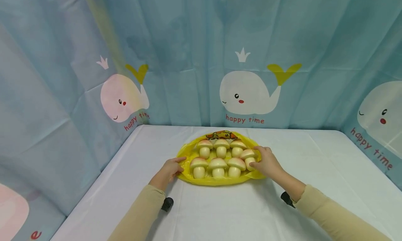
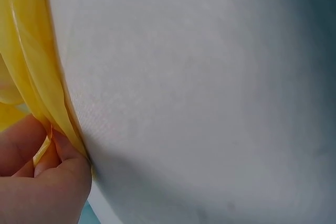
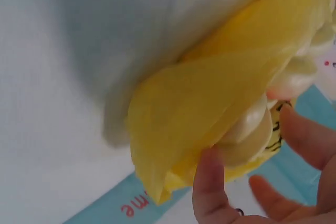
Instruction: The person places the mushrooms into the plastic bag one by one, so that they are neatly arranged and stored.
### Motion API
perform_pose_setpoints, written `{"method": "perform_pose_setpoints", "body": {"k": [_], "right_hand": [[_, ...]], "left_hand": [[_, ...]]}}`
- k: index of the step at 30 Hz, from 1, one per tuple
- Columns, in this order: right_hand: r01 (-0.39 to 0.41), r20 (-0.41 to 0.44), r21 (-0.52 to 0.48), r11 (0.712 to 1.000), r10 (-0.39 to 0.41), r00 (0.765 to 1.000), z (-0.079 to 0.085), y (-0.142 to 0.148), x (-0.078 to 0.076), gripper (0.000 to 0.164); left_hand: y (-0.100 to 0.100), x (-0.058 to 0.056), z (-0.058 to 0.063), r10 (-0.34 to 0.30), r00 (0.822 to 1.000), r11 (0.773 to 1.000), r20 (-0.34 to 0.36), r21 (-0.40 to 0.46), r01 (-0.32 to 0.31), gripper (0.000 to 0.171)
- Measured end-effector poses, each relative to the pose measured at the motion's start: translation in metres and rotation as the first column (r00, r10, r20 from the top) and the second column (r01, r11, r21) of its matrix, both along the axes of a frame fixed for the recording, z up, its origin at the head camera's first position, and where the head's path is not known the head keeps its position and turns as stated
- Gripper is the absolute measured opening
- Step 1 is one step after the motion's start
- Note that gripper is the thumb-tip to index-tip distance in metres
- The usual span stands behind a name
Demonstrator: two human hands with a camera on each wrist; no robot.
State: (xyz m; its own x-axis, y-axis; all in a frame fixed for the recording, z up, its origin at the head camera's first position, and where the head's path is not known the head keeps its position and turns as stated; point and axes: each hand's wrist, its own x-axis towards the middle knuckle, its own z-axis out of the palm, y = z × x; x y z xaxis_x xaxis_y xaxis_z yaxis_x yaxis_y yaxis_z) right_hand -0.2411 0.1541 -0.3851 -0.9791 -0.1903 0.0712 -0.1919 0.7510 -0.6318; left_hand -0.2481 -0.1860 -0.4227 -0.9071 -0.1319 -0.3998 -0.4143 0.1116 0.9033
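A yellow plastic bag [image 1: 215,181] lies spread open on the table, its rim standing up around several toy mushrooms [image 1: 217,164] with cream stems and pinkish caps. My left hand [image 1: 171,168] is at the bag's left end; in the left wrist view its thumb and fingers pinch the yellow rim. At the right end, my right hand [image 1: 267,163] is beside the rightmost mushroom [image 1: 248,154]. The right wrist view shows its fingers [image 3: 210,179] spread, one fingertip right at the bag's edge and that mushroom's cap.
White cloth covers the table [image 1: 216,213]. Behind it and along both sides hangs a blue curtain [image 1: 188,77] printed with whales. A dark strap end [image 1: 167,204] shows below the left wrist, another [image 1: 287,199] below the right.
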Motion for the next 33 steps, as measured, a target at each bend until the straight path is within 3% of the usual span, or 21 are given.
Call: {"method": "perform_pose_setpoints", "body": {"k": [3,6,10,17,23,26,30,33], "right_hand": [[-0.072,-0.073,0.085,0.994,0.078,0.994,0.004,0.003,-0.003,0.058],[-0.159,-0.131,0.192,0.968,0.186,0.974,0.008,0.005,-0.006,0.060],[-0.232,-0.132,0.268,0.935,0.275,0.952,0.006,0.008,-0.010,0.061],[-0.190,-0.181,0.324,0.927,0.258,0.949,-0.005,0.009,-0.011,0.058],[-0.184,-0.224,0.342,0.921,0.270,0.936,-0.005,0.008,-0.009,0.059],[-0.233,-0.263,0.353,0.906,0.335,0.905,-0.006,0.006,-0.010,0.060],[-0.322,-0.299,0.417,0.850,0.463,0.835,-0.009,0.001,-0.016,0.059],[-0.355,-0.298,0.467,0.810,0.522,0.799,-0.011,-0.002,-0.020,0.057]], "left_hand": [[0.000,0.000,0.000,0.009,1.000,1.000,0.007,-0.007,-0.009,0.057],[0.000,0.000,0.001,0.012,1.000,1.000,0.008,-0.008,-0.012,0.057],[-0.001,0.001,0.001,-0.001,1.000,1.000,-0.002,-0.005,0.001,0.057],[0.000,0.001,0.001,-0.007,1.000,1.000,-0.011,-0.004,0.007,0.056],[0.000,0.001,0.003,-0.013,1.000,1.000,-0.012,-0.001,0.013,0.056],[0.001,0.001,0.002,-0.013,1.000,1.000,-0.015,-0.005,0.013,0.056],[0.001,0.001,0.000,-0.009,1.000,1.000,-0.022,0.005,0.009,0.056],[0.001,0.001,-0.001,-0.005,1.000,1.000,-0.026,0.011,0.006,0.056]]}}
